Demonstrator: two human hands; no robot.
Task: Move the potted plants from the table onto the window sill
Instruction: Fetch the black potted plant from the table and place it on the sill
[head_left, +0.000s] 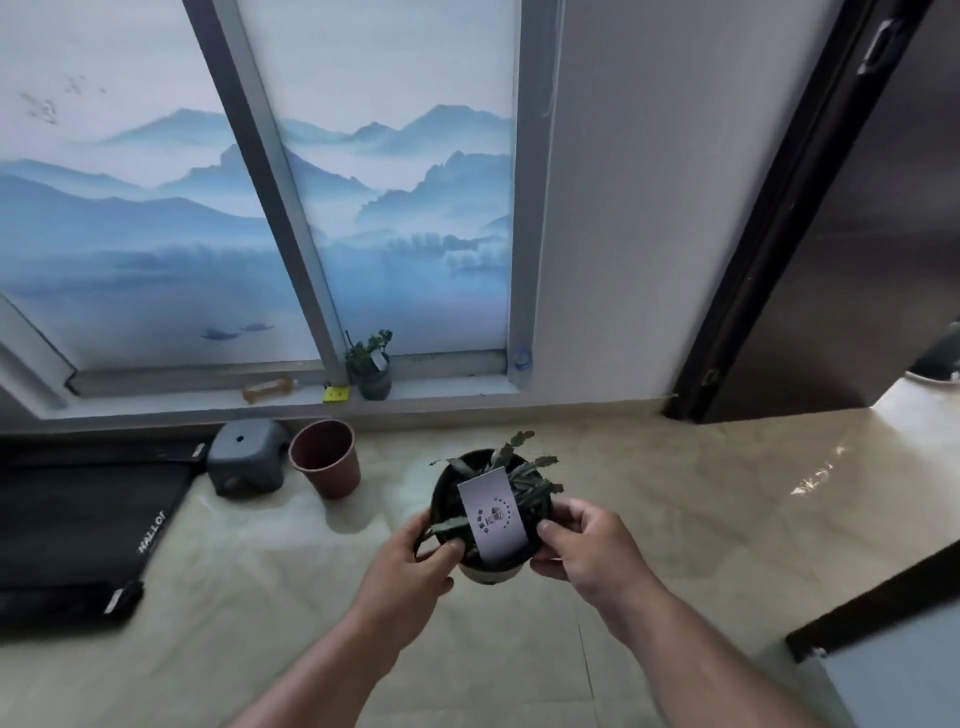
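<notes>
Left hand (415, 564) and right hand (582, 545) grip dark potted plant (488, 514) from both sides, fingers curled round rim, pot held above floor. White label card (493, 514) stands in pot. Second potted plant (373, 369) sits on window sill (441, 389) ahead. Empty reddish pot (326, 457) on floor below sill.

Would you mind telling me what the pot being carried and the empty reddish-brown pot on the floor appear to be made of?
The carried pot, held by the left hand and right hand, looks like thin plastic: dark inside, pale smooth base. The empty pot seems matte terracotta-coloured plastic, judging by its thin, even rim, though clay is possible.
</notes>
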